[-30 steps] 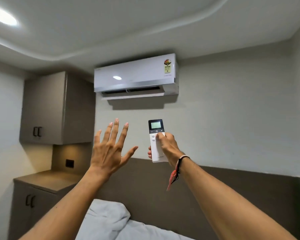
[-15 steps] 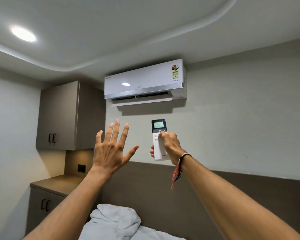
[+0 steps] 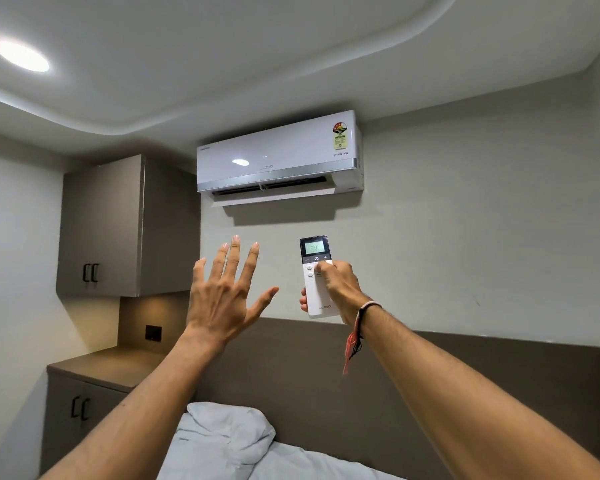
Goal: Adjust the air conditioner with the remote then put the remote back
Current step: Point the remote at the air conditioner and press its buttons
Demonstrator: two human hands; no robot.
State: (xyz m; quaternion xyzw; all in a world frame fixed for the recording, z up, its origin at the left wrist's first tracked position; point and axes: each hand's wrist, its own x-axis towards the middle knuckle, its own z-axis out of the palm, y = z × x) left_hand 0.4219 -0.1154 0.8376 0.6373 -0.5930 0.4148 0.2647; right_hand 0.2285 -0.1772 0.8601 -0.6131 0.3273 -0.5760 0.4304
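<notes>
A white wall-mounted air conditioner hangs high on the far wall with its bottom flap open. Below it, my right hand grips a white remote held upright and aimed at the unit. The remote's lit screen reads 29, and my thumb rests on its buttons just under the dark top panel. My left hand is raised beside the remote, palm forward, fingers spread, holding nothing. A red thread band circles my right wrist.
A grey upper cabinet hangs on the left wall above a lower cabinet with a counter. A dark padded headboard runs along the wall. White bedding and a pillow lie below my arms. A ceiling light glows at upper left.
My view has shifted, so the air conditioner and cabinets sit lower and further right in frame. My thumb has moved slightly on the remote's buttons. My left hand stays raised and spread.
</notes>
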